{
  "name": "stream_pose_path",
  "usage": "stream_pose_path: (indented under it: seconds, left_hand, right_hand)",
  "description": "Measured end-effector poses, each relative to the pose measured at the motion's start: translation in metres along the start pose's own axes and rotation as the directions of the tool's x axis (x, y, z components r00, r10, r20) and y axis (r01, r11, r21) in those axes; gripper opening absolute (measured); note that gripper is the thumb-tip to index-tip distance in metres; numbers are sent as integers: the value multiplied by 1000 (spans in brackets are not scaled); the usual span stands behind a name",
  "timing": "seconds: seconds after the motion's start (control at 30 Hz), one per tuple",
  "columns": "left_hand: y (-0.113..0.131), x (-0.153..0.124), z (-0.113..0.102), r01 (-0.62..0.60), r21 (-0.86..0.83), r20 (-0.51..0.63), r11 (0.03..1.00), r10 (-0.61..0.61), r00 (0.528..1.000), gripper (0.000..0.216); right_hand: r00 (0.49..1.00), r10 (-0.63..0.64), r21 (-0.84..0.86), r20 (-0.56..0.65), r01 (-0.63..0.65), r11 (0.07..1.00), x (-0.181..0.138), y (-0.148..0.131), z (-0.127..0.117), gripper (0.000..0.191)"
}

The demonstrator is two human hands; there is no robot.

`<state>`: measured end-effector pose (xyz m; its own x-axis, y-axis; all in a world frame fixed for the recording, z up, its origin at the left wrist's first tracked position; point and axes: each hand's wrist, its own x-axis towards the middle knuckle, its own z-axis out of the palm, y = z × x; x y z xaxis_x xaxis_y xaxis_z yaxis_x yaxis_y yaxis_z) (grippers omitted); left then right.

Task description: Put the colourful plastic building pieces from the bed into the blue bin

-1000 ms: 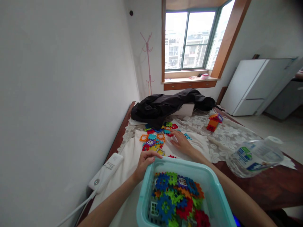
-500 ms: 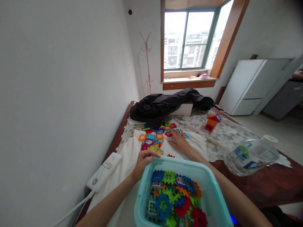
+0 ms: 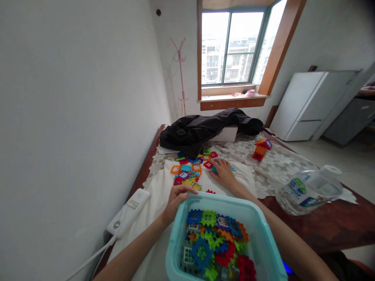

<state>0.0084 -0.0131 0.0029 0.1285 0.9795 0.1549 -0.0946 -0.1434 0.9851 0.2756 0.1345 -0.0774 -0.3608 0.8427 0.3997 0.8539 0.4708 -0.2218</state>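
Loose interlocking plastic tiles (image 3: 190, 171) lie scattered on the white cloth (image 3: 158, 195), just left of our right hand (image 3: 224, 171), whose fingers curl down onto a blue tile (image 3: 215, 169) at their tips. Our left hand (image 3: 175, 199) grips the near rim of the turquoise bin (image 3: 263, 234), well short of the pile. A water bottle (image 3: 307, 189) lies to the right.

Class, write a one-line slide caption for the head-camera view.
Left hand grips the rim of a teal tub of toy tiles while the right hand rests on loose tiles on the white cloth.
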Motion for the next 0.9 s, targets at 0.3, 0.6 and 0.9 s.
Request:
stream_pose_path:
  seconds: [0.3,0.6,0.9]
  left_hand:
    - [3,-2,2,-16,-4,6,1000,16,1000,24]
    - [-2,1,-1,0,-30,26,1000,1,1000,24]
    - [-11,-2,-3,39,-26,-24,999,-40,999,24]
  right_hand:
    - [991,-133,183,23,127,975,1,9,8,32]
    - [988,-95,307,-120,128,943,-3,1,-1,47]
    - [1000,-20,931,-21,27,365,-3,-17,-51,61]
